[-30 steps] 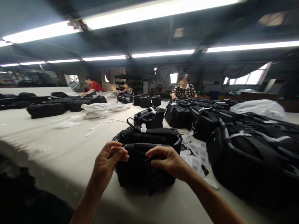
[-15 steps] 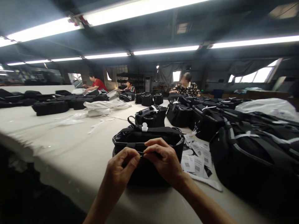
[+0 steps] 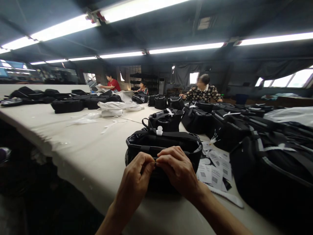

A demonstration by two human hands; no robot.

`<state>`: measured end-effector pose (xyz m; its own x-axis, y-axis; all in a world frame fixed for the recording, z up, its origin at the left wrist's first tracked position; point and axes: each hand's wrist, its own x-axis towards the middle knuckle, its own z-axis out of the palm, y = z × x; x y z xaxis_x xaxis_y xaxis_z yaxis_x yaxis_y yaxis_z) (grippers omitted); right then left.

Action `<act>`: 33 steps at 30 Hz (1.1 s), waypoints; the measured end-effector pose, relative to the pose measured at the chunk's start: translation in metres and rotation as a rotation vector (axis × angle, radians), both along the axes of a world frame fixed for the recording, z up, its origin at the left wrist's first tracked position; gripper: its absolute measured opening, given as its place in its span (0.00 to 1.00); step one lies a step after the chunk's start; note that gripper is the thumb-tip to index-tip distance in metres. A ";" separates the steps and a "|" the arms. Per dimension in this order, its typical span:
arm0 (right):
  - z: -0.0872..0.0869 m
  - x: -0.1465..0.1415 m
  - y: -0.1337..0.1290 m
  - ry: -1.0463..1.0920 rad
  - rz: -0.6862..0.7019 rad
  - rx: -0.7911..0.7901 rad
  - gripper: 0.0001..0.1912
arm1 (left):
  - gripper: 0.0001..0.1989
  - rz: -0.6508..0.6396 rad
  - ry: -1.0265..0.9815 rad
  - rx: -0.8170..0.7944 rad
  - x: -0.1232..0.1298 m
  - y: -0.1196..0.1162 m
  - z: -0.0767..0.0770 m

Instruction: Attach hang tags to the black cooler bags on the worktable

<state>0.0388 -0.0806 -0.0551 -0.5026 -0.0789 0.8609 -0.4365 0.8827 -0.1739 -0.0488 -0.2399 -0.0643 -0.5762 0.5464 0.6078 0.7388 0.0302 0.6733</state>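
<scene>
An open-topped black bag [image 3: 163, 142] stands upright on the pale table in front of me, with a white tab [image 3: 159, 130] at its back strap. At its front side, my left hand [image 3: 137, 173] is closed in a pinch of thumb and forefinger. My right hand [image 3: 177, 166] pinches from the other side, and the two sets of fingertips nearly meet just below the bag's front rim. Whatever they hold is tiny and mostly covered by the fingers. Printed white tags [image 3: 212, 169] lie to the right of the bag, beside a white strip [image 3: 230, 195].
More black bags [image 3: 271, 163] crowd the right side, and another bag [image 3: 166, 120] sits right behind mine. White cloth [image 3: 119, 107] and plastic scraps [image 3: 84, 119] lie left of centre. Several people work across the table [image 3: 80, 143], one in a dotted top [image 3: 202, 93].
My view has turned a little left, so everything sits further right. My fingertips have come closer together, and the thin light piece seen between them earlier is now mostly covered.
</scene>
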 end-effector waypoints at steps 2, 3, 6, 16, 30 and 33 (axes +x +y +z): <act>0.000 -0.001 0.001 0.001 0.002 -0.039 0.04 | 0.08 0.008 -0.004 0.000 -0.002 -0.001 -0.001; -0.001 -0.001 0.001 -0.002 0.005 -0.053 0.04 | 0.08 0.010 -0.001 0.000 -0.002 -0.001 -0.002; -0.001 -0.002 0.001 -0.025 0.032 -0.056 0.04 | 0.09 -0.001 0.003 -0.007 -0.001 -0.001 -0.003; 0.000 -0.005 -0.003 -0.101 0.088 -0.098 0.03 | 0.08 0.031 0.028 0.030 0.001 0.001 -0.009; 0.008 -0.005 -0.013 -0.143 0.152 -0.135 0.06 | 0.08 0.055 0.008 0.074 0.003 -0.006 -0.015; 0.007 -0.008 -0.020 -0.177 0.162 -0.176 0.06 | 0.08 0.125 0.009 0.097 0.004 -0.007 -0.017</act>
<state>0.0304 -0.1004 -0.0485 -0.6394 -0.0277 0.7684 -0.5184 0.7536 -0.4042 -0.0453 -0.2471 -0.0809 -0.6309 0.4092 0.6592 0.7390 0.0579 0.6712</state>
